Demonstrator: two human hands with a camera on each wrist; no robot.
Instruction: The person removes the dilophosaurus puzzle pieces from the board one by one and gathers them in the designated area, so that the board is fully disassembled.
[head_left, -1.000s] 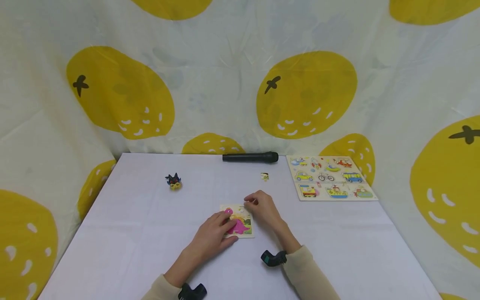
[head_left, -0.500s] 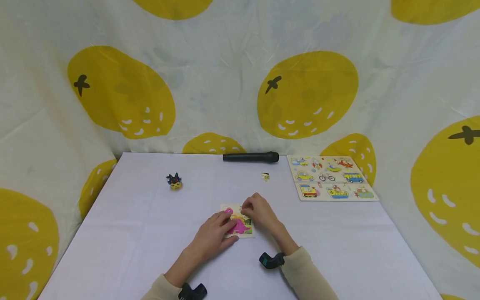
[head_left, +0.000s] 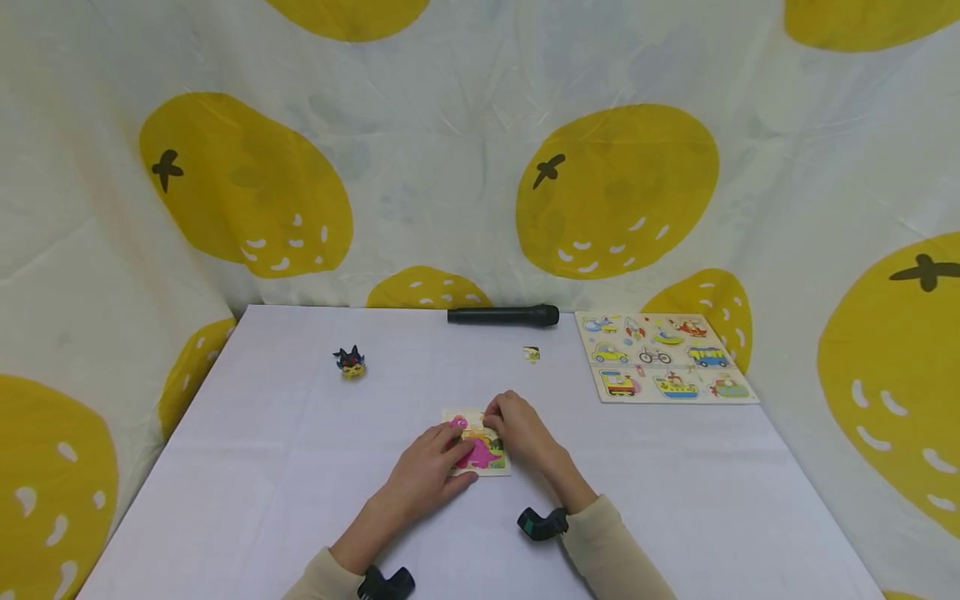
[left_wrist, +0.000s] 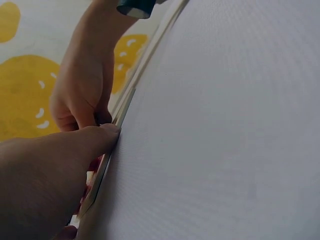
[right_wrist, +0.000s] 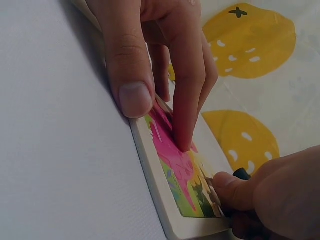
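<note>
A small square jigsaw puzzle [head_left: 480, 457] in a pale frame, with a pink dinosaur picture, lies on the table in front of me. My left hand [head_left: 429, 461] rests over its left side; in the right wrist view, the thumb presses the frame's edge and a fingertip touches the pink dinosaur. At the upper right part of the puzzle, my right hand [head_left: 522, 429] pinches a small puzzle piece, mostly hidden by thumb and fingers. Beyond that hand lies a loose puzzle piece [head_left: 532, 354].
A black microphone [head_left: 502, 316] lies along the back edge of the white table [head_left: 300, 517]. At the back right is a board with vehicle pictures [head_left: 667, 357]. A small black and yellow toy figure head [head_left: 350, 362] sits at the back left.
My right hand has moved slightly left from the puzzle's right edge, bringing its fingertips over the upper right part. My left hand has stayed in place.
</note>
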